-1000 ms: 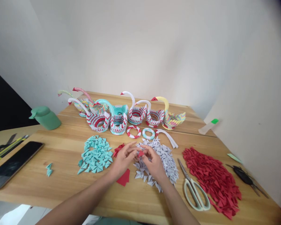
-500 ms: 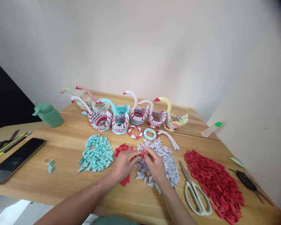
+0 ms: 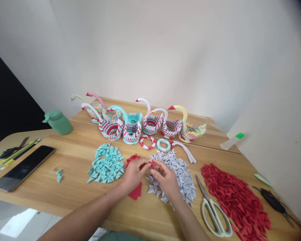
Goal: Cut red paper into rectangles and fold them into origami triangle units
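Between my fingertips is a small folded red paper piece. My left hand pinches it from one side, and my right hand pinches it from the other. Both hands are above the table, over the left edge of a pile of white folded paper triangles. Just behind my left hand lies a small group of red pieces, partly hidden by it. A flat red paper sheet rests under my left wrist. To the left spreads a pile of turquoise paper triangles.
Several paper swans stand along the back, with two paper rings and a white swan neck before them. Scissors and a large red triangle pile lie right. A phone and green container are left.
My fingers have closed in around the red piece, with the right fingertips bent more. The whole view has shifted slightly, so the table things appear a little further right.
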### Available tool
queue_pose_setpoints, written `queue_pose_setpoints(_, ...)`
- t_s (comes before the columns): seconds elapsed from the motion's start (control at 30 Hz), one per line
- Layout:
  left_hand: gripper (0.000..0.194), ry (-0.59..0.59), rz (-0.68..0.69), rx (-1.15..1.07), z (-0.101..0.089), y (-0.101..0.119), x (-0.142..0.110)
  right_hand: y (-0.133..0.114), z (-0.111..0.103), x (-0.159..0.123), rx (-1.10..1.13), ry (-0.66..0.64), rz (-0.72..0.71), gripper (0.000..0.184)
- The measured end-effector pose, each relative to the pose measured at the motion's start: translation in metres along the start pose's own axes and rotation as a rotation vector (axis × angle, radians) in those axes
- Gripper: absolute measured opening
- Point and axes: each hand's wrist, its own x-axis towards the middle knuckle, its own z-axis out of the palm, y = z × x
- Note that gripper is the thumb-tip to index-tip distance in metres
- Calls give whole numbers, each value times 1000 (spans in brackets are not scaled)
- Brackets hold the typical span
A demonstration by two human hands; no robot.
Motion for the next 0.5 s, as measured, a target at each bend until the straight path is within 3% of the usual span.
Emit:
queue_pose_setpoints(0.23,14,-69,-151,-151,3,0,1,-7,-5,3,86,0,17,28)
queue_pose_setpoints(0.4,28,-200,-292,-513,1,2,3,-7,-4,4,157,15,28,27)
queue_pose_setpoints(0.5,32,-207,-300,-550,0,2,4,-6,-5,4,170,2,20,24)
